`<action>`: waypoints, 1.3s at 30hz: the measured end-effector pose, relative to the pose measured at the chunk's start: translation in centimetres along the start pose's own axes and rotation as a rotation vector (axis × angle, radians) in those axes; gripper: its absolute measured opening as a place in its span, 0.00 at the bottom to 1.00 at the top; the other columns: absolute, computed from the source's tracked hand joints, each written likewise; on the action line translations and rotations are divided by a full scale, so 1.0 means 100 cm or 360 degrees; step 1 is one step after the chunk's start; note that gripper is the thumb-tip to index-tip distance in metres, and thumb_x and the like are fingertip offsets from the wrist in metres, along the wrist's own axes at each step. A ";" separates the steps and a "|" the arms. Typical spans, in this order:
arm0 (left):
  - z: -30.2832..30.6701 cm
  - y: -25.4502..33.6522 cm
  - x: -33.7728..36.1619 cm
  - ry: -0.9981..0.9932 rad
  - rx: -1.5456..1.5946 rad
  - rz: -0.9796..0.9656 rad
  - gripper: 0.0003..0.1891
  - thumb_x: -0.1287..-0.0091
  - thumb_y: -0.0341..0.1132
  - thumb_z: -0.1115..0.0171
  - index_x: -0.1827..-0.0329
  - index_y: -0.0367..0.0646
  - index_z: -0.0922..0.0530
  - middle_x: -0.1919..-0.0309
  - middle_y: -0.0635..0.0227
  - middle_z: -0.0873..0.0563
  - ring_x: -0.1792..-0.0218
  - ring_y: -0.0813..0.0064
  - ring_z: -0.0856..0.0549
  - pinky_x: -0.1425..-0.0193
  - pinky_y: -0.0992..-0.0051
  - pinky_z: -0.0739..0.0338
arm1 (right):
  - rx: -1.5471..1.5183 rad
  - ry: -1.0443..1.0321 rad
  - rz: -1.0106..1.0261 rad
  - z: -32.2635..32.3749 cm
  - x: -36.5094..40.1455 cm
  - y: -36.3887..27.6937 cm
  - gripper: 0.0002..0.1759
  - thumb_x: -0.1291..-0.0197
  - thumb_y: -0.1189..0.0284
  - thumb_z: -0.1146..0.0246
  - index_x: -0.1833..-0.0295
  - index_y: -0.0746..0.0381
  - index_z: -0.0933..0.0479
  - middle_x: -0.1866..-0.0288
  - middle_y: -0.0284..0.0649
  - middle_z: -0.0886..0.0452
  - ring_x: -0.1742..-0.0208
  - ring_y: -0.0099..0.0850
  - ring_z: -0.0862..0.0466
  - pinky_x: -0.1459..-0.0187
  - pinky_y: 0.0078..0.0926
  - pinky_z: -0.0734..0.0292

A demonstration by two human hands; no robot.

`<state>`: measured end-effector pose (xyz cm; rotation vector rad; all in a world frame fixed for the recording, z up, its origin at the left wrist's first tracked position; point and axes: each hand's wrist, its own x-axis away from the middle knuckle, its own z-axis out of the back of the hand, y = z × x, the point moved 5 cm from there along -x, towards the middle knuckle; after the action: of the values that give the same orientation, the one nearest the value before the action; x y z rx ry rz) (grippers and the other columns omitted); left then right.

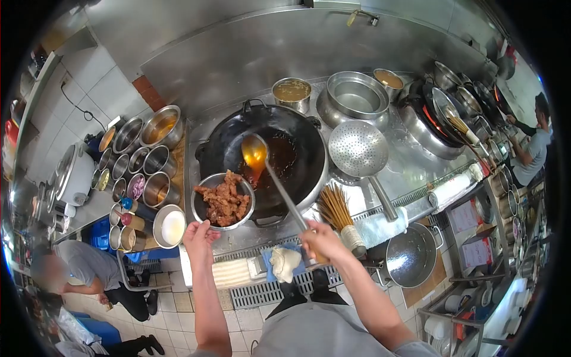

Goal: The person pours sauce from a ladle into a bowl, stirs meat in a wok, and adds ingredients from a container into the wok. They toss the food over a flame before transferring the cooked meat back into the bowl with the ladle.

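Observation:
My right hand is closed around the handle of a long ladle, whose bowl holds shiny orange liquid. The ladle's bowl is over the black wok, where dark reddish sauce lies at the bottom. My left hand pinches the near rim of a steel bowl. Browned fried meat pieces are heaped in that bowl, which is at the wok's front left edge.
A perforated strainer and a bamboo brush lie right of the wok. Steel pots stand behind. Several seasoning containers and a bowl of white contents are left. Co-workers are at left and right.

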<state>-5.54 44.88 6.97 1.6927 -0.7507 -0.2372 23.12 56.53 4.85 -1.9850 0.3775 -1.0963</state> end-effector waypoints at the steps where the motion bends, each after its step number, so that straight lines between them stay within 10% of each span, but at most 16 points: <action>1: 0.002 0.002 0.003 0.0014 -0.0004 -0.0008 0.09 0.39 0.26 0.40 0.74 0.43 0.31 0.83 0.69 0.24 0.82 0.76 0.21 0.77 0.80 0.24 | 0.0098 0.0045 0.0114 0.004 -0.012 -0.011 0.30 0.42 0.76 0.44 0.33 0.65 0.41 0.81 0.33 0.29 0.88 0.21 0.31 0.86 0.18 0.37; 6: 0.021 0.012 0.020 0.0104 0.0036 -0.0023 0.09 0.39 0.26 0.40 0.74 0.42 0.32 0.82 0.68 0.24 0.81 0.76 0.22 0.76 0.79 0.24 | 0.1004 0.0527 0.0967 0.005 0.013 0.000 0.31 0.42 0.76 0.45 0.32 0.63 0.42 0.81 0.33 0.28 0.88 0.21 0.30 0.85 0.19 0.35; 10: 0.033 0.013 0.029 0.0122 0.0051 -0.0032 0.08 0.39 0.26 0.40 0.74 0.42 0.31 0.82 0.68 0.24 0.82 0.76 0.22 0.78 0.79 0.25 | 0.0502 0.0191 0.0196 -0.013 0.054 0.008 0.30 0.43 0.76 0.45 0.33 0.63 0.40 0.82 0.32 0.29 0.89 0.21 0.31 0.87 0.20 0.37; 15: 0.032 0.010 0.025 0.0097 0.0056 -0.0072 0.08 0.39 0.26 0.40 0.73 0.41 0.31 0.82 0.68 0.24 0.82 0.76 0.22 0.78 0.79 0.25 | 0.0587 0.0084 0.0229 0.003 -0.008 -0.008 0.29 0.42 0.76 0.45 0.34 0.63 0.40 0.83 0.32 0.30 0.89 0.21 0.32 0.88 0.20 0.38; 18: 0.032 0.011 0.025 0.0142 0.0074 -0.0106 0.09 0.39 0.27 0.40 0.73 0.41 0.32 0.82 0.68 0.24 0.82 0.76 0.22 0.78 0.79 0.25 | 0.1101 0.0513 0.0919 -0.004 0.011 -0.001 0.27 0.42 0.77 0.45 0.36 0.63 0.38 0.84 0.31 0.31 0.89 0.21 0.32 0.88 0.20 0.39; 23: 0.029 0.011 0.030 0.0163 0.0063 -0.0044 0.09 0.39 0.27 0.40 0.72 0.42 0.32 0.82 0.68 0.24 0.83 0.76 0.23 0.78 0.78 0.25 | 0.0075 0.0017 -0.0093 -0.020 0.053 0.007 0.27 0.43 0.77 0.44 0.36 0.65 0.38 0.84 0.30 0.31 0.88 0.20 0.32 0.85 0.19 0.37; 30: 0.019 0.006 0.022 0.0145 0.0067 -0.0077 0.09 0.39 0.27 0.39 0.73 0.42 0.32 0.82 0.67 0.24 0.82 0.76 0.22 0.78 0.79 0.25 | 0.0848 0.0382 0.0602 -0.005 0.013 0.019 0.29 0.41 0.77 0.46 0.33 0.63 0.42 0.80 0.32 0.28 0.87 0.21 0.31 0.84 0.21 0.35; 34: 0.015 0.008 0.024 0.0130 0.0025 -0.0056 0.09 0.39 0.27 0.39 0.73 0.42 0.32 0.82 0.68 0.24 0.82 0.76 0.22 0.77 0.79 0.25 | 0.0262 -0.0027 0.0044 -0.031 0.071 0.020 0.30 0.39 0.76 0.49 0.31 0.58 0.43 0.82 0.32 0.32 0.88 0.23 0.30 0.87 0.22 0.34; 39: 0.008 0.000 0.019 0.0115 -0.0001 -0.0091 0.08 0.39 0.27 0.39 0.72 0.41 0.31 0.82 0.68 0.24 0.82 0.77 0.22 0.76 0.79 0.24 | 0.0990 0.0082 0.0475 -0.003 -0.005 0.003 0.30 0.42 0.75 0.47 0.32 0.61 0.41 0.80 0.39 0.26 0.82 0.31 0.26 0.78 0.30 0.28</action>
<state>-4.49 43.12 7.23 1.7143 -0.6496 -0.2147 22.56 56.48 4.40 -1.3079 0.3002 -0.9301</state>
